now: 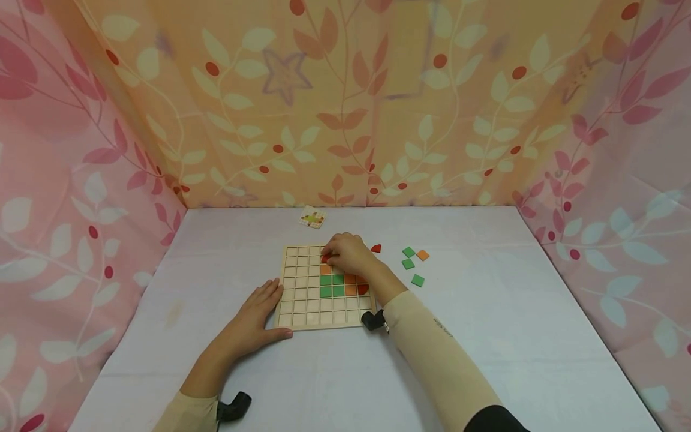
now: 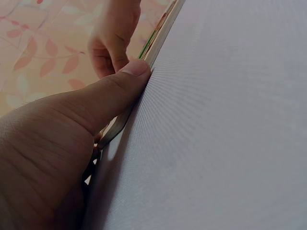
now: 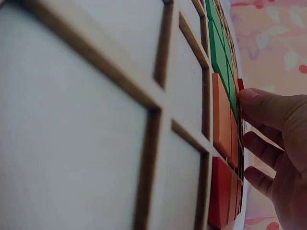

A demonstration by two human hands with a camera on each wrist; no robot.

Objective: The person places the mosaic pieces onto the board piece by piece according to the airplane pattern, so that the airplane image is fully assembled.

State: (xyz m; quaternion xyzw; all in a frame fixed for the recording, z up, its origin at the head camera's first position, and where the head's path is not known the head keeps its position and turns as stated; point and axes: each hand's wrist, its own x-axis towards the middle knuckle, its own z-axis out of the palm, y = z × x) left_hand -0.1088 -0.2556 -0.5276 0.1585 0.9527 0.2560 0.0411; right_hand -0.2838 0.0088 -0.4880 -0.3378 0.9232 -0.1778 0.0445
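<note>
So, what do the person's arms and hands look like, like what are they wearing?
The left hand and right hand are bare. The left sleeve and right sleeve are plain pale beige; the right one bears small dark lettering, too small to read. A black angled device sits at the left cuff and another at the right.

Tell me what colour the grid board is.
The grid board is a pale, cream-like wood colour; the head view shows it best.
</note>
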